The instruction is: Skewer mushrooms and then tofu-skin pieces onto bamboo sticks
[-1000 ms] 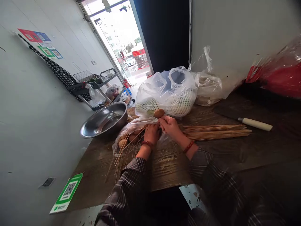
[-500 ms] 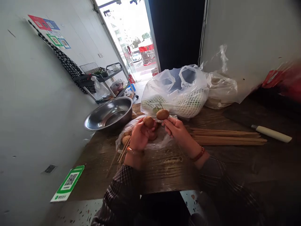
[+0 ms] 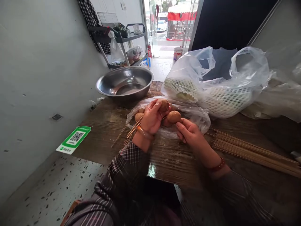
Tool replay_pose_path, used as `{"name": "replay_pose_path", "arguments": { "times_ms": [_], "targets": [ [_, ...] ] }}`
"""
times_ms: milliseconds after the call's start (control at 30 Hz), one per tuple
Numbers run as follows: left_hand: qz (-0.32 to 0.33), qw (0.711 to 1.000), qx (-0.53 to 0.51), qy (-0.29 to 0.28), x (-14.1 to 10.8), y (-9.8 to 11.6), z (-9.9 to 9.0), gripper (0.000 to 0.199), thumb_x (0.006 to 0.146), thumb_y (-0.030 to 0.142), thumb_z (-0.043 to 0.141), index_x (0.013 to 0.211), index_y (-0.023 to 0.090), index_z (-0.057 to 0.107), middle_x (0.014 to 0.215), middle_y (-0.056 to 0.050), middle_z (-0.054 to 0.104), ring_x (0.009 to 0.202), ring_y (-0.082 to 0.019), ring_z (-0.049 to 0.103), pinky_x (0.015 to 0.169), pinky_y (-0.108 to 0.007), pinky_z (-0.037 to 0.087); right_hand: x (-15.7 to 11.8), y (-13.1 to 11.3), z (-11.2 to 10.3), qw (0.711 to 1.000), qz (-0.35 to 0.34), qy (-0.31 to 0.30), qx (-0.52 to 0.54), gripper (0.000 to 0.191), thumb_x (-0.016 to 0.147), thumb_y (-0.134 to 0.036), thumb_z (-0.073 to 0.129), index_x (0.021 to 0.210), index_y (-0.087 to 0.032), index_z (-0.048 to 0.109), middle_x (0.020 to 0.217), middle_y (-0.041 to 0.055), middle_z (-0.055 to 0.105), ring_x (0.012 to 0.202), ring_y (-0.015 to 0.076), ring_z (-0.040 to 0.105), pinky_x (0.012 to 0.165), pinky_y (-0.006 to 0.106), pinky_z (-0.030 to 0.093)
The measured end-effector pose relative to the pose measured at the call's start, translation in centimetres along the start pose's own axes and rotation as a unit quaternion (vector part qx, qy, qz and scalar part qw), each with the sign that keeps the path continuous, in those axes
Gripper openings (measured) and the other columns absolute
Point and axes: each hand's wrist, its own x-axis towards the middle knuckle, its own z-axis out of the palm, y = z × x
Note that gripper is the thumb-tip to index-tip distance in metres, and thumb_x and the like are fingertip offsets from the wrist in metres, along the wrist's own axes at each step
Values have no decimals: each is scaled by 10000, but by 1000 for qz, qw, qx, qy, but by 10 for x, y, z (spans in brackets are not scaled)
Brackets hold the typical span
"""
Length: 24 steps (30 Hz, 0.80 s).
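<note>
Over the bag at the table's middle, my left hand (image 3: 152, 117) is closed round a smooth brown egg (image 3: 164, 105). My right hand (image 3: 189, 130) pinches a second item, a skewered brown egg (image 3: 173, 117), at its right end. Thin stick tips show on that egg's left side, pointing toward the egg in my left hand. Whether they touch it, I cannot tell. Below lies a clear plastic bag (image 3: 197, 121) with more brown eggs (image 3: 139, 117). Loaded thin wooden skewers (image 3: 133, 130) stick out left of my left wrist, their far ends hidden.
A steel basin (image 3: 125, 82) stands at the back left. Plastic carrier bags with net-wrapped produce (image 3: 225, 97) fill the back right. A bundle of bamboo skewers (image 3: 249, 150) lies at right. A green QR card (image 3: 74, 139) is at the left edge, a cart (image 3: 122, 40) beyond.
The view has turned right-to-left and downward, so the scene sits differently. The skewered egg has tipped from stick tips upward to tips leftward, and come close to the left hand's egg.
</note>
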Motion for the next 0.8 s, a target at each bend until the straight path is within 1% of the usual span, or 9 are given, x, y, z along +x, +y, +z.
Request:
{"name": "replay_pose_path", "arguments": {
  "times_ms": [67,133,200,300,467,533,600,700,800],
  "targets": [
    [1,1000,7,-2,0,0,1,141,867,213,689,957,154,597,898,-50,731,732,-131,692,630,-223,476,-2,-2,-1,998,-27,30,-50,507,964,-502,524,1347,-170,530,541,-88,482,428,96,385,420,227,306],
    [3,1000,12,-7,-1,-1,1,136,864,217,690,934,149,594,935,-65,737,718,-114,676,585,-203,437,-3,-3,-1,987,-66,66,-127,626,952,-449,555,1500,-180,413,575,-80,490,485,117,428,489,252,381],
    [4,1000,18,-14,-1,-2,1,120,878,220,667,937,144,595,963,-78,741,706,-105,664,554,-195,410,-4,-3,1,967,-109,88,-211,697,915,-400,616,1541,-202,382,639,-54,534,564,142,488,590,297,461],
    [-6,999,29,-16,-2,-3,0,143,895,231,638,1005,143,609,984,-80,743,703,-107,661,539,-196,398,-5,0,3,937,-150,87,-304,683,915,-349,616,1550,-229,397,784,14,637,670,185,571,719,366,528],
    [-9,999,32,-1,-1,-4,-1,199,887,245,650,1059,148,624,995,-70,744,744,-123,682,622,-224,471,-6,2,5,908,-170,90,-373,666,957,-287,523,1591,-216,330,1034,118,704,820,249,643,822,429,551],
    [-7,1000,30,3,0,-5,-2,187,891,246,643,1048,148,628,996,-68,743,767,-129,690,686,-244,508,-7,0,5,911,-179,86,-361,657,952,-270,521,1584,-224,347,1100,134,699,849,258,644,840,435,544],
    [-9,1000,27,6,0,-6,-3,169,896,246,630,1036,150,629,990,-64,742,780,-133,693,739,-264,528,-8,-3,5,927,-174,83,-323,618,948,-271,529,1553,-235,410,1072,128,702,807,247,630,814,429,537],
    [-13,1000,27,8,0,-7,-2,145,901,233,602,1025,159,621,969,-54,742,800,-140,693,789,-284,541,-7,-8,5,960,-134,75,-235,576,935,-301,549,1504,-247,479,898,70,683,653,193,551,681,386,516],
    [-16,999,43,4,-2,-8,0,111,881,203,581,980,159,602,948,-58,740,814,-163,697,782,-299,552,-5,-10,4,984,-91,63,-140,579,921,-340,569,1483,-230,490,759,5,596,561,145,444,552,318,441]
  ]
}}
